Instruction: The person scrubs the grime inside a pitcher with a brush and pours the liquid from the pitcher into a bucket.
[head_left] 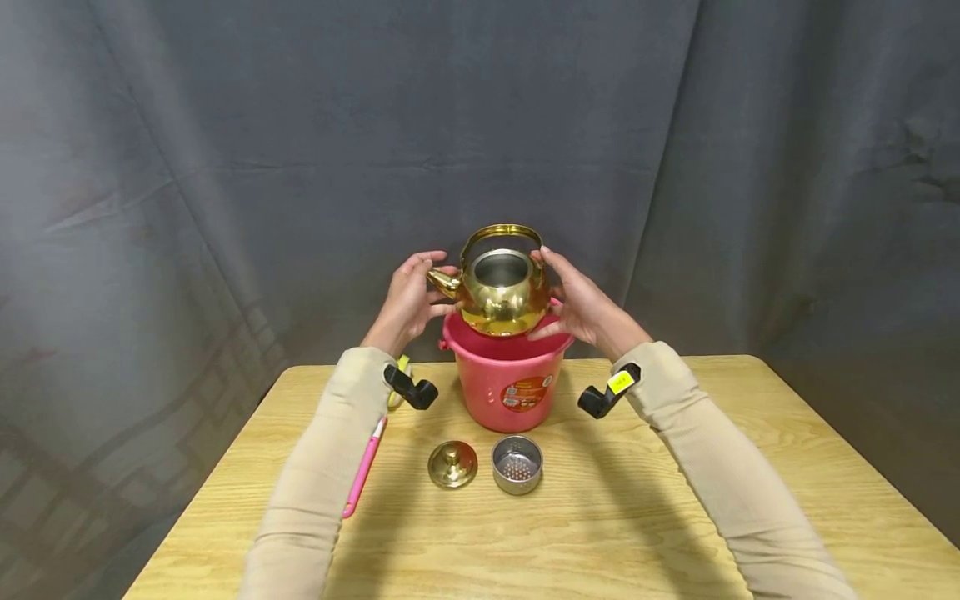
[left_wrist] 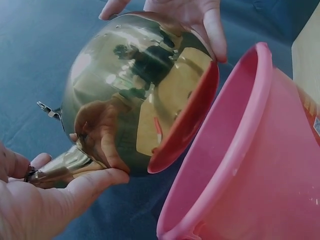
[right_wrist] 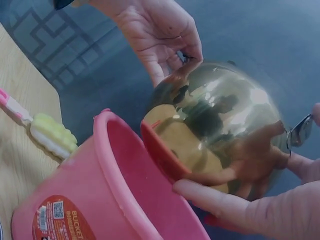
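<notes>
A shiny gold teapot without its lid is held over the mouth of a pink bucket. My left hand grips it at the spout, thumb along the spout's base. On the opposite side my right hand holds the round body, fingers spread around it near the handle's foot. The teapot's handle stands up above the round opening. In the right wrist view, the teapot's base hangs just above the bucket's rim.
On the wooden table, a gold lid and a metal strainer cup lie in front of the bucket. To the left is a brush with a pink handle and a yellow sponge head. A grey curtain hangs behind.
</notes>
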